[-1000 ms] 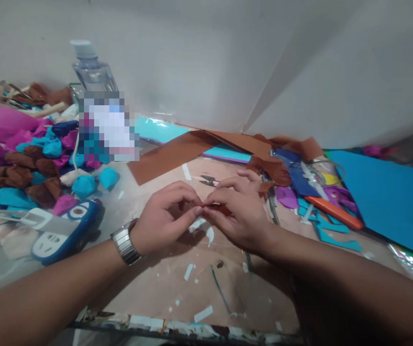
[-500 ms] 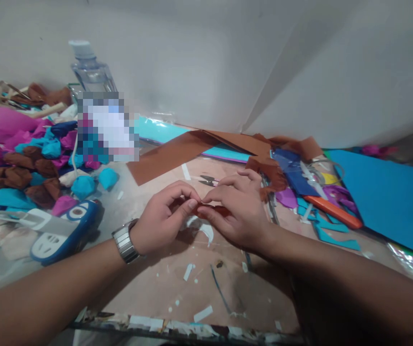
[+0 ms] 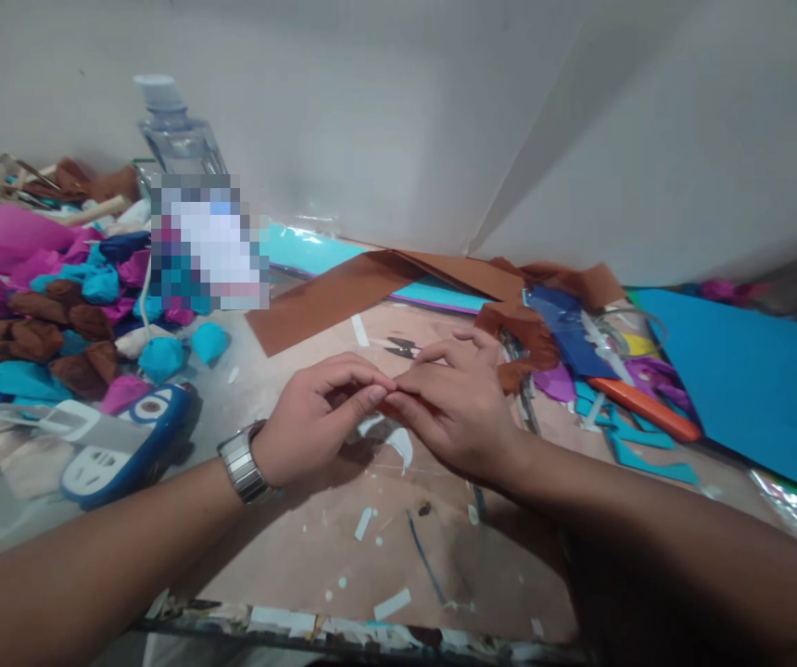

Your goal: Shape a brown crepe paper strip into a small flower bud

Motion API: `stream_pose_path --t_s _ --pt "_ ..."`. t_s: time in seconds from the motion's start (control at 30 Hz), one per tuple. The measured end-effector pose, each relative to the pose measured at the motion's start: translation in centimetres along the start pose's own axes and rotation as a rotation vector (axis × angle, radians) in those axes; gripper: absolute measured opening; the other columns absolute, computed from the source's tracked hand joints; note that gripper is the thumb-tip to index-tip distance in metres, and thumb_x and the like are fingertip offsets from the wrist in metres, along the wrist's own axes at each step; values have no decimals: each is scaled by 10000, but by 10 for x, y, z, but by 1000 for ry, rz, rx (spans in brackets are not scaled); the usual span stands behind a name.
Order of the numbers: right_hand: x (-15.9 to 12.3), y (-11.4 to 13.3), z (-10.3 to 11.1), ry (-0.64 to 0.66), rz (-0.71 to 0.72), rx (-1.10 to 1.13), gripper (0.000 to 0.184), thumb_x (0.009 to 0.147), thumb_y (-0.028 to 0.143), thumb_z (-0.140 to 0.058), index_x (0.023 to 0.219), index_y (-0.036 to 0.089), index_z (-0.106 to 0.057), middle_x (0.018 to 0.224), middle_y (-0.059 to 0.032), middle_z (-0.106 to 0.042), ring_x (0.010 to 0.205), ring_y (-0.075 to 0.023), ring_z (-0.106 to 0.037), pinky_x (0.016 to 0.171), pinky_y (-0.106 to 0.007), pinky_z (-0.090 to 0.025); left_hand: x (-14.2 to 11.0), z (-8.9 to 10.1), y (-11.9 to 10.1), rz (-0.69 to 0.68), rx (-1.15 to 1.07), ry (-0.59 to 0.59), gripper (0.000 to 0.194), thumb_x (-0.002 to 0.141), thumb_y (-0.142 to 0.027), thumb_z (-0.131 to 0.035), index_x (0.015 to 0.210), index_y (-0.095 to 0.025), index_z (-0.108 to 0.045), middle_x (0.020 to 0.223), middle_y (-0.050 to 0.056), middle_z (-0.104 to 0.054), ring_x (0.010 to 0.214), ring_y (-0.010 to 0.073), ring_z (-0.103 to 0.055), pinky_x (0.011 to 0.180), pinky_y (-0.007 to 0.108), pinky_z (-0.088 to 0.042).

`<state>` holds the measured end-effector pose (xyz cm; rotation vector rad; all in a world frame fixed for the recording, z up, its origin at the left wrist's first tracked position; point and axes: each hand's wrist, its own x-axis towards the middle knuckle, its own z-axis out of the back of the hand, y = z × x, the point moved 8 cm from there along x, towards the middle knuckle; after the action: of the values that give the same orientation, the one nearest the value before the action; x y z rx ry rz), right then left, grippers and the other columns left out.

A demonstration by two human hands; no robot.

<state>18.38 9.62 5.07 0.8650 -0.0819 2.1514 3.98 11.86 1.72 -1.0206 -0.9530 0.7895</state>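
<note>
My left hand [image 3: 322, 408], with a metal watch [image 3: 244, 463] on its wrist, pinches thumb against fingers at the middle of the table. Its fingertips meet those of my right hand [image 3: 464, 408], also pinched. Between them is a small piece of brown paper, now almost wholly hidden by the fingers. Just behind my right hand lie small thread snips [image 3: 400, 346], partly covered. A long brown paper strip [image 3: 322, 301] stretches across the back of the table. White paper scraps [image 3: 399, 451] lie below the hands.
On the left are crumpled paper balls [image 3: 162, 359], a blue-and-white power strip [image 3: 127, 449] with a plug, and a clear bottle [image 3: 180, 139]. At right lie an orange-handled cutter [image 3: 645, 408], teal scraps [image 3: 652, 460] and a blue sheet [image 3: 766, 371]. A pale wall [image 3: 385, 111] rises behind.
My fingertips have drawn closer together, and the brown paper that showed between them is now nearly covered. Both hands otherwise stay in about the same place.
</note>
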Motion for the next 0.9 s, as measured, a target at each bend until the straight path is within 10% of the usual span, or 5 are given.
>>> stream_pose_path --t_s 0.9 --pt "1 6 5 -59 49 -42 107 934 372 -722 895 276 -751 818 56 -779 943 -196 -652 1106 -472 -251 0 1 -7 -114 157 -4 160 1005 -314 -583 963 -180 -658 962 57 -669 886 164 -631 786 292 -511"
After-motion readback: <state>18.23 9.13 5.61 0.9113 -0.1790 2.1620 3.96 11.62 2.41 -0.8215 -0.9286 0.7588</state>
